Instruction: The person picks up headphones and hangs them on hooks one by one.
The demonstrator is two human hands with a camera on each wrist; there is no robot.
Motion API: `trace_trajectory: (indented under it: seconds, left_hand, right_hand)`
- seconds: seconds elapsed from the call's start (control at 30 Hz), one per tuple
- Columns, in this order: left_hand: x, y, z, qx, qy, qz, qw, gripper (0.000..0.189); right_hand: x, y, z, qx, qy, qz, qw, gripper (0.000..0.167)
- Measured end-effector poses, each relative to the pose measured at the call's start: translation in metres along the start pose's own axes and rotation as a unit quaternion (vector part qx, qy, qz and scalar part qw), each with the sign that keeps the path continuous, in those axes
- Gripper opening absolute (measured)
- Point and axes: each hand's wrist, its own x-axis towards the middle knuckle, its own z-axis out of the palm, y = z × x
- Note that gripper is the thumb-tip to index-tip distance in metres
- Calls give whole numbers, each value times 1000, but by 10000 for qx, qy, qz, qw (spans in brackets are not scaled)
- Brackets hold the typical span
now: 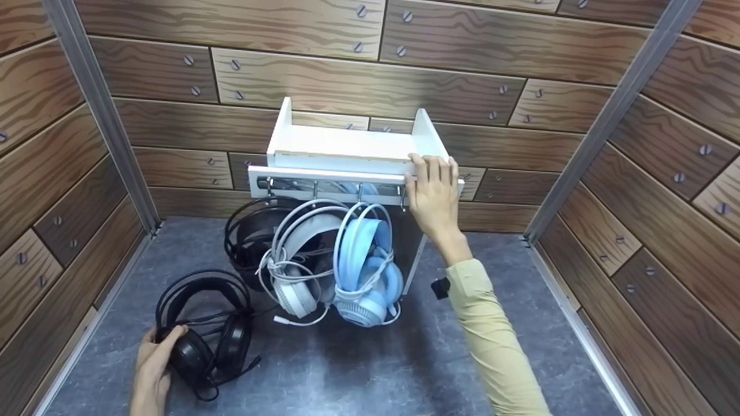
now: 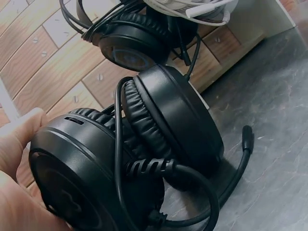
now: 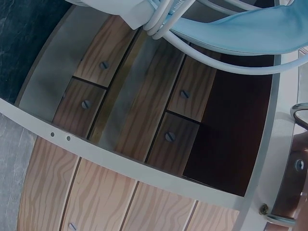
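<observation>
My left hand (image 1: 152, 363) grips a black headset (image 1: 191, 353) by one ear cup, low at the left in the head view. Its headband is up, and a boom microphone (image 2: 247, 139) juts out beside the ear cups in the left wrist view. My right hand (image 1: 433, 199) holds the right end of a white rack (image 1: 347, 143), its fingers over the hook rail. From the rail's hooks hang another black headset (image 1: 234, 242), a white-and-grey headset (image 1: 296, 296) and a light blue headset (image 1: 359, 306). The rightmost hook (image 1: 403, 199), next to my right hand, is bare.
The rack stands on a dark grey marbled floor (image 1: 462, 352), near the back wood-patterned wall (image 1: 324, 81). Similar panels (image 1: 653, 231) rise at both sides, with metal posts (image 1: 607, 110) in the corners. A small black object (image 1: 440, 288) lies beside my right sleeve.
</observation>
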Motion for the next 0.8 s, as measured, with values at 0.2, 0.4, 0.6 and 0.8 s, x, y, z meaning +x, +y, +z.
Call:
trace_trajectory:
  seconds: [0.2, 0.4, 0.6, 0.8]
  left_hand:
    - [-3, 0, 7, -395, 557, 58, 9976, 98]
    - [-7, -1, 7, -477, 607, 215, 9968, 99]
    - [-11, -2, 7, -966, 745, 376, 9918, 54]
    - [-15, 1, 10, -1208, 897, 173, 9885, 35]
  right_hand:
    - [0, 0, 1, 34, 67, -6, 10000, 41]
    - [-1, 0, 0, 39, 14, 11, 10000, 41]
    - [0, -1, -1, 48, -12, -6, 10000, 41]
    - [0, 1, -2, 51, -11, -16, 10000, 42]
